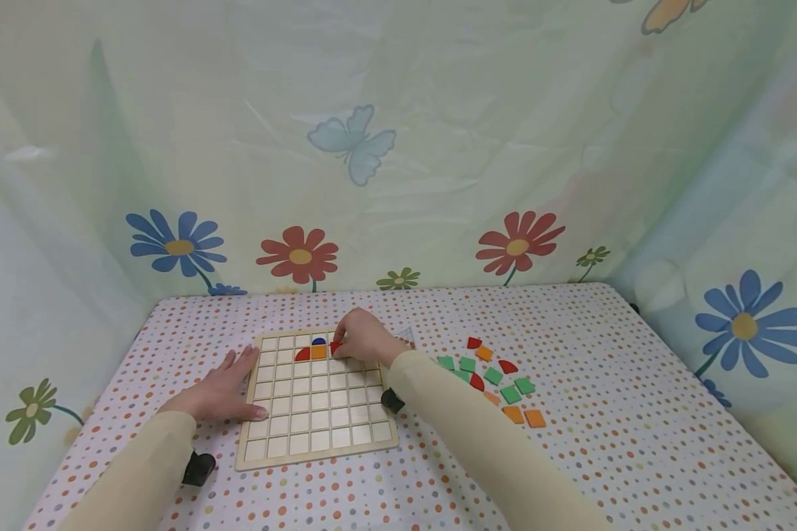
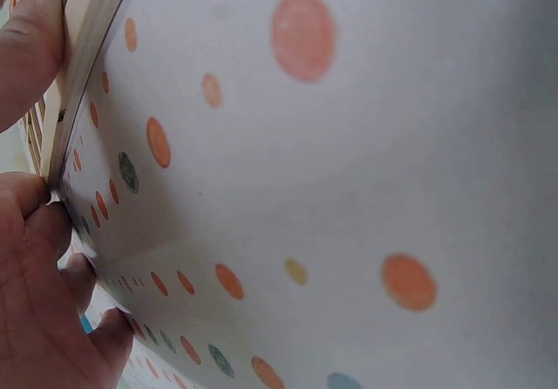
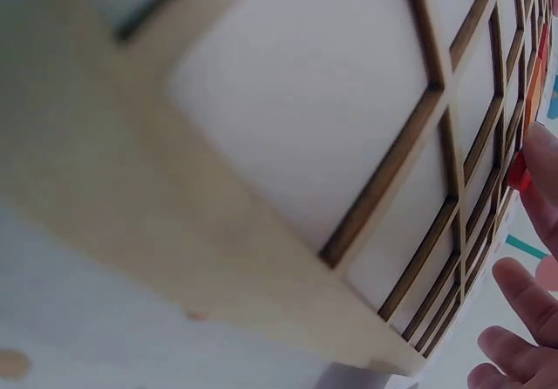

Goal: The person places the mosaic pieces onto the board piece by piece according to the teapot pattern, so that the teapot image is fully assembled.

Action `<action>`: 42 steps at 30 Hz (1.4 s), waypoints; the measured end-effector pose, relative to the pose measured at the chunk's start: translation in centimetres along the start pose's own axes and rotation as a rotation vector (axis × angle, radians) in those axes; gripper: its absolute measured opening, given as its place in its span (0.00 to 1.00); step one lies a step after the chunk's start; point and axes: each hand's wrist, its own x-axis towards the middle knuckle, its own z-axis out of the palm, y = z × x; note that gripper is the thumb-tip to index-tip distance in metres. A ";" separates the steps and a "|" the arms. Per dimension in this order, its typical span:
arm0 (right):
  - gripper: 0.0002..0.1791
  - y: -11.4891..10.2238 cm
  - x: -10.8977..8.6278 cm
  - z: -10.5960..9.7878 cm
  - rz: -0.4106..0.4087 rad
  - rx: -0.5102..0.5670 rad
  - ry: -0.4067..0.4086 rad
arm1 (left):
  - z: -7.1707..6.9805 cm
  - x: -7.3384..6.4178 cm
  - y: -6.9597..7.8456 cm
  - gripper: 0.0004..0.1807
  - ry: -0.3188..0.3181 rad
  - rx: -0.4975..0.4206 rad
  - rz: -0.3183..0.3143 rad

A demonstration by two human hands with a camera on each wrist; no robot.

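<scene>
A wooden grid board (image 1: 272, 462) lies on the table, divided into square cells. In its upper rows sit a blue piece (image 1: 319, 341), an orange square (image 1: 318, 352) and a red quarter-circle piece (image 1: 303, 355). My right hand (image 1: 367, 339) reaches over the board and pinches another small red piece (image 1: 335, 346), just right of the orange square. The right wrist view shows this red piece (image 3: 519, 173) at the fingertips, its outline partly hidden. At the board's left side rests my left hand (image 1: 221, 389), fingers spread, thumb (image 2: 30, 49) on the rim and fingertips against the edge.
Right of the board lie loose flat pieces: several green squares (image 1: 510, 394), several orange squares (image 1: 535, 419) and red quarter circles (image 1: 508, 366). A printed sheet (image 1: 405, 334) shows partly behind the right arm. A flowered curtain (image 1: 398, 221) stands behind the dotted tablecloth (image 1: 611, 413).
</scene>
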 end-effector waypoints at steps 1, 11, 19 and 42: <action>0.08 0.0 0.0 0.0 -0.001 -0.012 -0.001 | 0.0 0.0 0.0 0.65 -0.001 -0.001 0.002; 0.08 -0.4 0.1 0.3 0.000 -0.108 0.001 | 0.1 0.0 -0.1 0.66 -0.001 -0.018 0.027; 0.10 -0.5 0.0 0.3 0.031 -0.081 -0.011 | 0.1 0.0 0.2 0.65 0.007 -0.007 0.015; 0.12 -0.1 -1.6 -0.2 -0.060 0.013 -0.040 | 0.1 0.0 -0.3 0.65 0.008 -0.017 0.017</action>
